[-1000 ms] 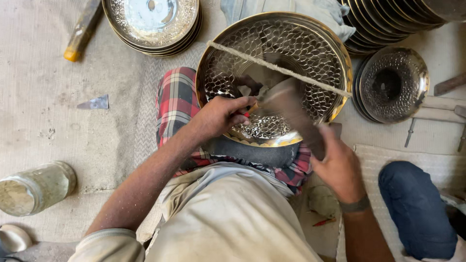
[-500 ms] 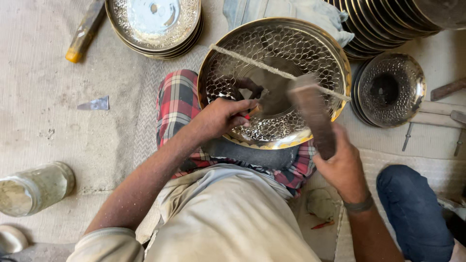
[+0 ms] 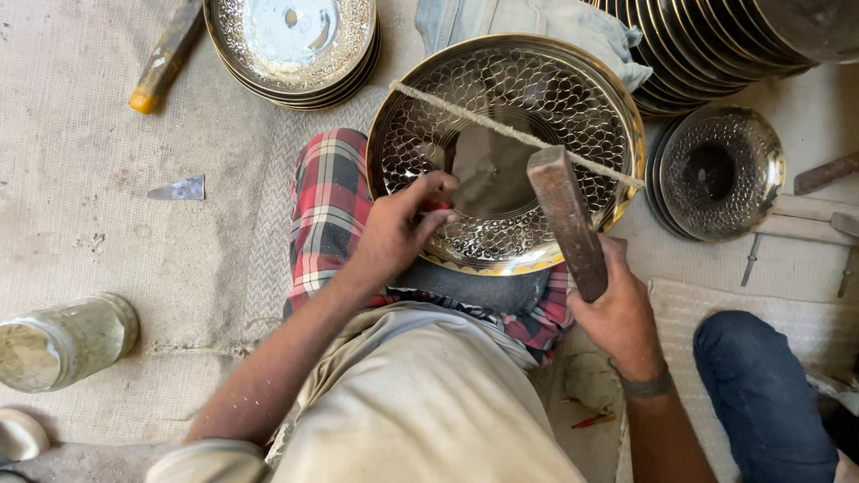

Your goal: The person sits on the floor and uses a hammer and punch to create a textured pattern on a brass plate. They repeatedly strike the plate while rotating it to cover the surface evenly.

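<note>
Two hands work over one large brass plate (image 3: 506, 152), which leans on the person's lap at about twelve o'clock from the body, its patterned face turned up and a cord (image 3: 519, 134) stretched across it from ten o'clock to four o'clock. The left hand (image 3: 394, 237) rests on the plate's lower rim at seven o'clock, fingers pinched around a small tool (image 3: 441, 206) with a red tip; the tool is mostly hidden, so its shape cannot be told. The right hand (image 3: 617, 313) is clenched around the lower end of a wooden mallet (image 3: 565, 219), at five o'clock from the plate.

Over the last second the mallet has swung. A second ago its head lay low over the plate's centre, blurred in motion close to the left hand; half a second ago it was lifting off to the right; now it stands raised and tilted, head up near the cord and clear of the pinched tool. The left hand has hardly moved, still pressed to the same spot on the rim. Judging by this, one blow has just landed on the tool and the mallet is drawn back, with the tool held in place on the pattern.

Around them lie a stack of finished plates (image 3: 291, 40) at eleven o'clock, a smaller dish (image 3: 720, 170) at three o'clock, and a jar (image 3: 63, 344) at eight o'clock on the matting.
</note>
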